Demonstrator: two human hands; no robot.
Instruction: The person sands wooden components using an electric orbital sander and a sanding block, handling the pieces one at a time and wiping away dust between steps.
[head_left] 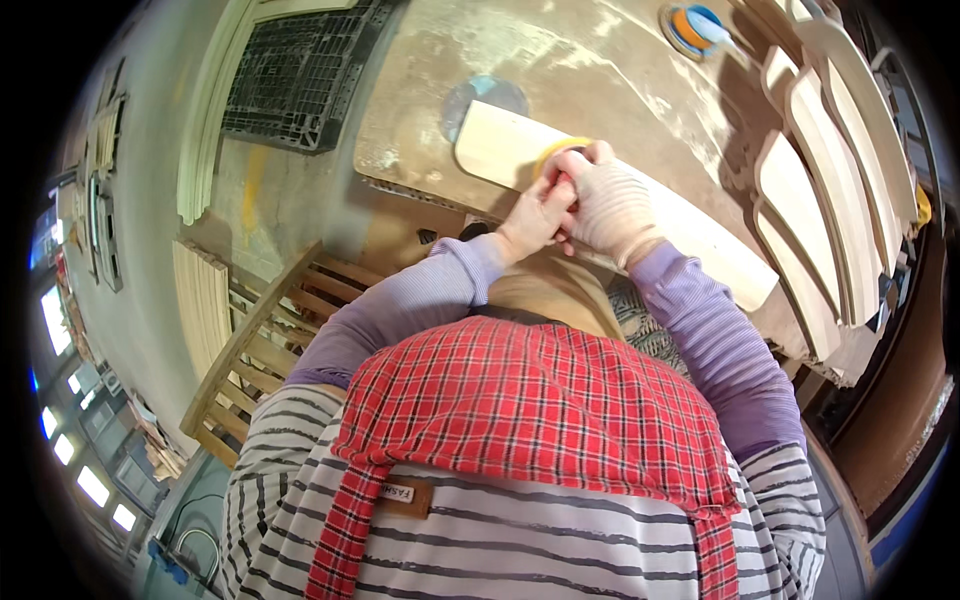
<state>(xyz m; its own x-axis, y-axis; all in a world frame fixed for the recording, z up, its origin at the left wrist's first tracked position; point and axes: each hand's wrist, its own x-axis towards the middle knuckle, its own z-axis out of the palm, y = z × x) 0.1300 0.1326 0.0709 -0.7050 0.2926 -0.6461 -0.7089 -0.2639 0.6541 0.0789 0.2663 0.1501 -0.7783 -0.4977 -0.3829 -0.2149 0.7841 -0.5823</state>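
A long pale wooden board with rounded ends lies slantwise along the table's near edge. On its upper side, left of the middle, rests a round yellow-edged tool, mostly covered by my hands. My right hand is closed over it from the right. Curled fingers of my left hand meet the right hand's fingers at a small red part; what exactly they grip is hidden. Beneath the board's left end, a blue-grey disc lies on the tabletop.
The worn brown table carries several curved wooden pieces standing along its right side. An orange and blue round item sits at the far edge. To the left are a black plastic pallet, a slatted wooden frame and stacked boards.
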